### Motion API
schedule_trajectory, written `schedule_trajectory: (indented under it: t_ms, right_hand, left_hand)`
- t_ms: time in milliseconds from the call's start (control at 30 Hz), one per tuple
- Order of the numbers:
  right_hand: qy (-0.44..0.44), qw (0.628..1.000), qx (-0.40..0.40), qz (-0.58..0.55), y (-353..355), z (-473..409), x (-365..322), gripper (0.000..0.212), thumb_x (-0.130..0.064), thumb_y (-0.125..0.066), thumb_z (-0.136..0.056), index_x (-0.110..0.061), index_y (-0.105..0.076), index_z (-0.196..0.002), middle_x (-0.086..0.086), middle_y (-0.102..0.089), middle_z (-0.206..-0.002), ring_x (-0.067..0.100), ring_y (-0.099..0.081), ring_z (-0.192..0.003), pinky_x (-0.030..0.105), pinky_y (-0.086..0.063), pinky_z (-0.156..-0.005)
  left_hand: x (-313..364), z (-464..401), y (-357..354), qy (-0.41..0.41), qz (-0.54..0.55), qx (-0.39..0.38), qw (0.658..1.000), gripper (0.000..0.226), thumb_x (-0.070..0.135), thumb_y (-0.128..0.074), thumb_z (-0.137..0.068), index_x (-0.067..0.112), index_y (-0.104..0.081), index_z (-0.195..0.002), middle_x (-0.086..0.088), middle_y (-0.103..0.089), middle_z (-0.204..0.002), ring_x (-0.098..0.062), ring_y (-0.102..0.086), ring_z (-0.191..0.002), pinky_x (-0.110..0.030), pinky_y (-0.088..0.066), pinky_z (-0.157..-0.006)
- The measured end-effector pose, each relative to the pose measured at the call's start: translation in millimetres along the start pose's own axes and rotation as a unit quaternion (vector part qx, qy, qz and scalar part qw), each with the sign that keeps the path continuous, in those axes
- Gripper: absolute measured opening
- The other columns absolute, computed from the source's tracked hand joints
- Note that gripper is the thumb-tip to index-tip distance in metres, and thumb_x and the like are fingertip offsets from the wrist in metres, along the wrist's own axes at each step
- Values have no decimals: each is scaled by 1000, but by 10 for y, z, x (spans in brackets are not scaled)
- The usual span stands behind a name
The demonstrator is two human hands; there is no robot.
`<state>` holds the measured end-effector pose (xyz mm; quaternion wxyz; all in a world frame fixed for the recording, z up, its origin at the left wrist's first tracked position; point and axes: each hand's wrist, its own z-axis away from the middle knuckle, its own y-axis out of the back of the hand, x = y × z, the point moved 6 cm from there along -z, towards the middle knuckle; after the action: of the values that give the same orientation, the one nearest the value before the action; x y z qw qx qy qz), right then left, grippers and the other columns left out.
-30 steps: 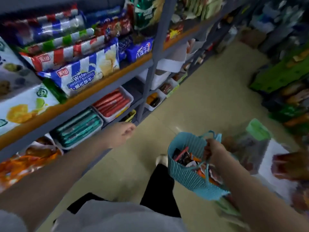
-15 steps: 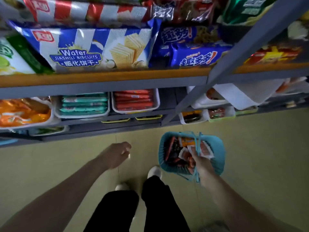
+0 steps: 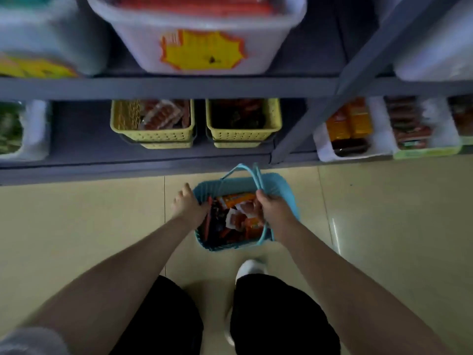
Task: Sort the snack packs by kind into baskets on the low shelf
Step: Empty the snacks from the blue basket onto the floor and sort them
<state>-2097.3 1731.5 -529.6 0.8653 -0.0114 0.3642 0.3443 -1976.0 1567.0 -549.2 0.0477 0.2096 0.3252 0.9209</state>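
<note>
1. Blue basket (image 3: 281,187) handles are being gripped by the right hand (image 3: 272,207).
2. Its left rim is being touched by the left hand (image 3: 188,204), fingers relaxed.
3. Snack packs (image 3: 238,219) are being carried inside, before two yellow baskets (image 3: 153,135) at the low shelf (image 3: 84,165) front edge.

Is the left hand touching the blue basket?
Touching. The head view shows the left hand resting against the blue basket's left rim, with no floor showing between them, while the right hand grips the handles.
</note>
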Motion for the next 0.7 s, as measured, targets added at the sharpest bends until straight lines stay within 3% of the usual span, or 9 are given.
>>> schedule_trajectory:
  t_ms: [100,200,267,400,467,567,633,700]
  right_hand:
    - [39,995,-88,-9,-415,-204,182,40,-27,-44,-99,-9,-46,-63,3,-44,-44,10,-39,-31,20,-32,-40]
    - [88,989,-117,12,-673,-326,195,35,-32,-44,-98,-12,-50,-70,3,-48,-56,12,-46,-44,23,-39,-49]
    - [138,982,-124,39,-696,-396,125,35,-34,-41,-99,-14,-52,-73,-4,-49,-58,8,-45,-46,22,-40,-51]
    - [239,959,-53,145,-528,-367,53,38,-36,-36,-99,-20,-55,-70,-7,-47,-55,7,-44,-48,25,-39,-56]
    - [281,944,16,175,-384,-343,21,37,-33,-39,-99,-17,-57,-71,-6,-50,-56,10,-47,-50,28,-40,-55]
    - [388,874,178,231,-20,-406,-102,33,-29,-45,-96,-6,-61,-79,0,-57,-62,18,-51,-57,33,-35,-58]
    - [381,855,228,269,163,-615,-1,32,-26,-44,-96,-2,-60,-82,10,-60,-67,25,-54,-62,34,-30,-57]
    - [312,860,210,345,181,-915,232,31,-25,-39,-99,-4,-57,-84,12,-56,-72,33,-55,-69,34,-30,-57]
  left_hand:
    - [-344,-547,-171,65,74,14,995,70,26,-57,-89,0,-19,-142,-23,-47,-127,-39,-48,-114,-44,-47,-89]
    - [-568,-925,-267,44,135,12,990,25,13,-54,-89,-4,-52,-107,-12,-56,-80,-30,-56,-82,-30,-43,-57]
    - [-679,-1064,-272,-11,81,41,996,7,6,-48,-88,1,-51,-91,-7,-51,-68,-28,-53,-73,-26,-36,-49]
    - [-820,-1048,-280,-81,43,103,990,24,9,-42,-92,2,-51,-114,-20,-60,-91,-33,-56,-74,-30,-41,-56]
    - [-839,-1003,-251,-106,48,123,986,29,11,-40,-94,3,-51,-119,-21,-62,-94,-34,-58,-75,-31,-43,-57]
    - [-933,-1006,-115,-123,49,158,979,29,12,-40,-95,6,-51,-121,-20,-63,-92,-32,-57,-71,-29,-41,-55]
    - [-1050,-1000,27,-112,48,189,974,31,13,-40,-96,9,-51,-125,-21,-64,-98,-30,-56,-72,-32,-43,-58]
    - [-1182,-998,200,-82,72,213,971,34,14,-42,-96,11,-48,-130,-22,-63,-109,-30,-55,-75,-34,-45,-64]
